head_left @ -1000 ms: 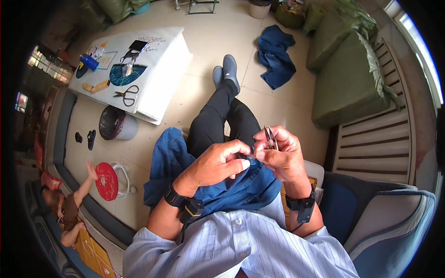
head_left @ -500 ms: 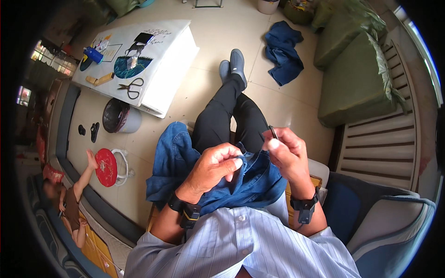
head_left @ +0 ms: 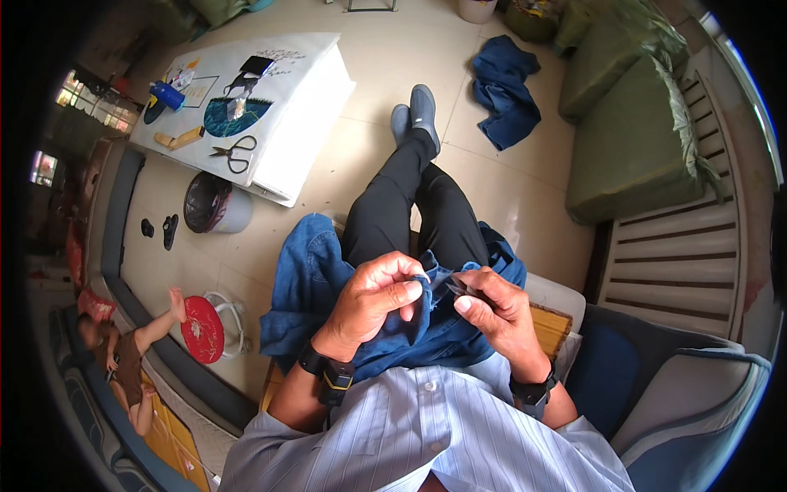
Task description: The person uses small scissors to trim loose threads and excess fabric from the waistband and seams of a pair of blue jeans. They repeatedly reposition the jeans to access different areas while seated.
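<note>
In the head view, the blue denim garment (head_left: 299,287) lies across the thighs (head_left: 381,221), which probably bear its weight — the left hand (head_left: 373,299) pinches only an edge (head_left: 424,305), apparently steadying it; the right hand (head_left: 498,313) grips a small dark pincer-like tool (head_left: 462,287), tips facing that edge.

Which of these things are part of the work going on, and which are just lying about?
In use:
denim cloth on the lap, pinched by the left hand
small metal tool in the right hand

Apparently just lying about:
scissors on the table
crumpled denim on the floor
bin
red-topped stool
</note>
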